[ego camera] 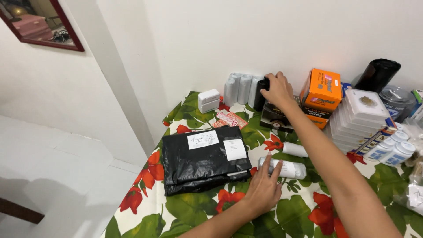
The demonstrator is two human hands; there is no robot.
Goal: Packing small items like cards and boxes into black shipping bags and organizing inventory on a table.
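Note:
My right hand reaches to the back of the table and grips a black cylindrical roll standing by the wall. My left hand rests flat on the floral tablecloth, fingertips touching a white roll lying on its side. A second white roll lies just behind it. A black plastic parcel with two white labels lies left of my left hand.
Grey rolls and a small white device stand against the wall. An orange box, a stack of white trays, white bottles, red-and-white cards and a black bag roll crowd the right side.

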